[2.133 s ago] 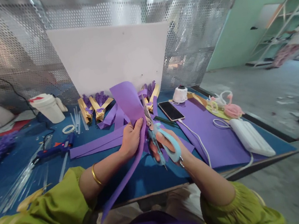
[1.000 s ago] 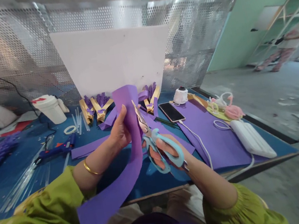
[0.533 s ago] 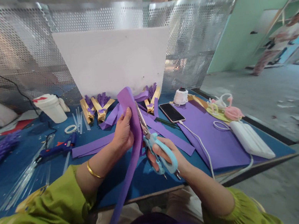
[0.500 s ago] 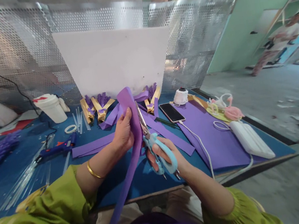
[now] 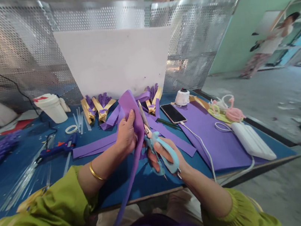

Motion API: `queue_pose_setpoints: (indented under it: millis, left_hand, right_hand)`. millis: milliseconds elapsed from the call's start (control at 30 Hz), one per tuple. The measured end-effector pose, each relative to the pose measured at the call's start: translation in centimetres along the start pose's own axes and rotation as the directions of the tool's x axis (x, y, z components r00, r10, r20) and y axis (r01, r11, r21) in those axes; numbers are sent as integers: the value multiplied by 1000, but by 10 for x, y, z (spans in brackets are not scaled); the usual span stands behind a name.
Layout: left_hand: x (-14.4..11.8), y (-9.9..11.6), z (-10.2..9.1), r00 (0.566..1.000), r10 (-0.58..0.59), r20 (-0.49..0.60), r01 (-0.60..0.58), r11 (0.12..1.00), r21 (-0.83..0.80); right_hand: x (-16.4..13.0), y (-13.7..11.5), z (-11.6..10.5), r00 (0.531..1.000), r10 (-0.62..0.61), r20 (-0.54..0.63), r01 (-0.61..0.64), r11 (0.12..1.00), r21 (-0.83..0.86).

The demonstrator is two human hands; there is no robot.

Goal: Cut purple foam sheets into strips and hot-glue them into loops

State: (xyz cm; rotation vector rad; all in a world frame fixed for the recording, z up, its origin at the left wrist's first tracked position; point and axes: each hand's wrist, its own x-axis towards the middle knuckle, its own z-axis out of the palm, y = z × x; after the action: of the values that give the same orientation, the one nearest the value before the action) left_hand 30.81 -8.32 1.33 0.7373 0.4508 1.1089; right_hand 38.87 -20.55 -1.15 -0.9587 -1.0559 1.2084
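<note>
My left hand (image 5: pixel 127 132) pinches a long purple strip (image 5: pixel 133 110), thumb on its near face; the strip stands up above the hand and its tail hangs down over the table edge toward my lap. Blue-handled scissors (image 5: pixel 165 152) are gripped in my right hand (image 5: pixel 173 151), fingers through the loops. Their blades point upward along the strip's right edge; whether they touch it I cannot tell. More purple strips (image 5: pixel 96 145) lie on the table behind and beside my hands. Small lavender bunches in tan wrapping (image 5: pixel 103 108) stand at the back.
A glue gun (image 5: pixel 59 147), clear glue sticks (image 5: pixel 79 120) and a white cup (image 5: pixel 52 108) are on the left. On the right lie a phone (image 5: pixel 173 113), a purple sheet (image 5: pixel 217 140) and a white power bank (image 5: pixel 253 141) with cables. A person (image 5: pixel 273 43) is far right.
The scissors' blades have swung slightly upright and right, their handles closer together. My left hand and the strip have shifted slightly right. The person in the background has turned and moved left.
</note>
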Motion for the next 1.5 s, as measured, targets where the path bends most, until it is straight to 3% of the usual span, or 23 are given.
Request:
queue_pose_setpoints:
  millis: [333,533,833,1500]
  left_hand:
    - [-2,0,-3,998,4,66,-8,998,54]
    - [-8,0,-2,989,-69,132,55,992,110]
    - [-3,-6,-4,986,-1,164,-7,999,52]
    - [-9,-11,-9,982,-62,176,34,987,158]
  right_hand:
    - [-4,-6,3,1000,15,-12,-14,1000,19]
    - [-1,-12,-1,1000,-5,-8,5,1000,-10]
    - [-1,-8,-3,998,9,-69,-10,1000,-9]
    - [2,-20,-12,996,11,-88,-17,997,-69]
